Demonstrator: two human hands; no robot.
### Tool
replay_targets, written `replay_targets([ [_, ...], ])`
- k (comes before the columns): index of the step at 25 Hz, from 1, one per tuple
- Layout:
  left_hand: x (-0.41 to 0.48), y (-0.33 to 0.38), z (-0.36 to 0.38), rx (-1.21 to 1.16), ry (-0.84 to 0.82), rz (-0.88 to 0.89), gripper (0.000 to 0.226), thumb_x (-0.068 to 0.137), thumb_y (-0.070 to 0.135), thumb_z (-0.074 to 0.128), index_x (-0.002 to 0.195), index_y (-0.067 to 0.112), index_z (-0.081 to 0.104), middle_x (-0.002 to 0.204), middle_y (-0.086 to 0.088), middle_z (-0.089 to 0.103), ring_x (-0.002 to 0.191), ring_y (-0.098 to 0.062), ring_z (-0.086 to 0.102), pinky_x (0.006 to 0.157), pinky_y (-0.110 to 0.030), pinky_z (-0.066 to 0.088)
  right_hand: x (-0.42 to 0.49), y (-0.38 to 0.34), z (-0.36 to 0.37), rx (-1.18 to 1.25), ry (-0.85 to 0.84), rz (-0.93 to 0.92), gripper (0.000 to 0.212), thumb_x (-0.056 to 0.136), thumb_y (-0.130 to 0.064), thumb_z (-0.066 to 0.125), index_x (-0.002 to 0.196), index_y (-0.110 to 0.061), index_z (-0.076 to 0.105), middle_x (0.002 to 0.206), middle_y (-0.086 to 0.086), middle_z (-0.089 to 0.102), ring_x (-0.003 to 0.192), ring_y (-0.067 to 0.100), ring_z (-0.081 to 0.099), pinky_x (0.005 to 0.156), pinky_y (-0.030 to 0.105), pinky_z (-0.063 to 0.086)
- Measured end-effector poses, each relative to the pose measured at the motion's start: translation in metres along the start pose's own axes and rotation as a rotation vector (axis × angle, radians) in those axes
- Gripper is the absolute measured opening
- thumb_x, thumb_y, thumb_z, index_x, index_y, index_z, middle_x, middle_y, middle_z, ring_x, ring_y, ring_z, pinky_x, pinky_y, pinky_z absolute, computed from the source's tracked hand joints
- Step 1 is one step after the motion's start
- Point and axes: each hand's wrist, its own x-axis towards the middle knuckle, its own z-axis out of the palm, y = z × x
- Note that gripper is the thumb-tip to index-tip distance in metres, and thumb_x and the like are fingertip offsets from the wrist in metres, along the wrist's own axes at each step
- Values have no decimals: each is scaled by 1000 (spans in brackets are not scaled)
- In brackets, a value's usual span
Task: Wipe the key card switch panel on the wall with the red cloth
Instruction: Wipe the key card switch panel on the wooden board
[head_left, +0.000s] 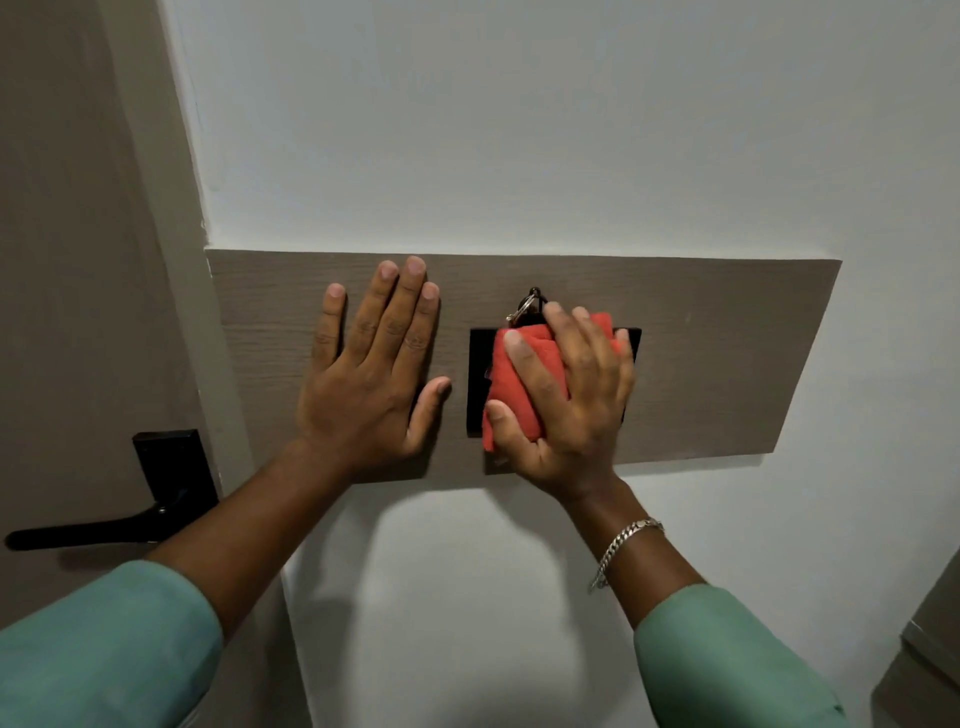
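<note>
Hands first: the left hand (371, 364) lies flat and fully open, fingers together, palm pressed on the wood board (727, 353) at nine o'clock of the switch panel (477, 384). The right hand (566, 395) is half curled, fingers spread over the bunched red cloth (524, 379), gripping it and pressing it against the panel. A chain bracelet (626, 545) hangs on that wrist; both sleeves are green. The board sits on a white wall (519, 130); a door with a black handle (104, 525) stands at nine o'clock. The panel is black and square, mostly covered, with a key ring (527, 304) at its twelve o'clock edge.
</note>
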Motion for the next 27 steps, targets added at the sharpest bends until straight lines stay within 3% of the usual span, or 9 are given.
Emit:
replay_targets([
  [5,0,1,1,0,7,6,77,95,46,39,156,3,19,163,-17,13,153,-30,11,122,-56,11,12,-21,6,106,131,427,50,95,-51,48,139,-28,53,153,15,46,147,33,35,116,64,29],
  [9,-1,0,2,-21,9,9,79,95,46,39,156,3,16,164,-16,12,153,-30,9,122,-56,9,-9,13,-4,-8,-25,-115,56,90,-53,57,137,-24,52,147,20,49,140,40,41,111,69,34],
  [10,-1,0,2,-20,8,8,79,95,47,39,156,3,15,164,-16,12,154,-30,9,122,-56,9,-11,28,-9,-9,-47,-148,56,90,-55,56,136,-23,52,147,21,49,140,41,40,111,70,33],
  [14,-2,1,4,-11,12,-2,78,95,47,39,156,4,17,164,-16,13,154,-29,9,122,-55,9,-1,27,-3,60,61,340,58,96,-59,37,143,-27,47,156,17,40,150,34,30,120,64,24],
  [15,-2,2,3,-10,6,-1,78,95,47,39,156,4,18,164,-16,13,154,-29,9,122,-55,10,-1,21,-2,46,53,354,60,96,-60,36,145,-28,45,158,15,38,152,33,27,122,62,22],
  [17,-1,1,-1,-16,-14,6,78,95,46,39,156,3,19,164,-16,14,153,-30,11,122,-56,11,-8,26,-9,21,-65,192,64,95,-63,39,148,-27,40,158,16,36,151,36,26,122,61,20],
  [20,3,3,-12,-116,-7,-42,75,93,42,43,154,4,25,162,-20,21,152,-31,15,121,-57,11,-16,52,-28,21,-193,23,67,94,-64,44,145,-21,41,155,22,39,147,42,30,117,66,28],
  [23,24,34,-30,-317,45,-14,71,92,41,44,151,4,30,161,-25,21,152,-36,13,120,-62,6,-15,58,-38,15,-226,55,69,94,-63,46,147,-20,37,156,21,37,149,39,28,118,60,30],
  [27,62,90,-42,-241,-69,94,58,93,45,46,135,7,58,163,-18,14,152,-35,8,119,-65,5,-15,55,-47,225,-257,212,83,89,-49,61,152,-11,21,163,20,22,154,35,19,123,51,27],
])
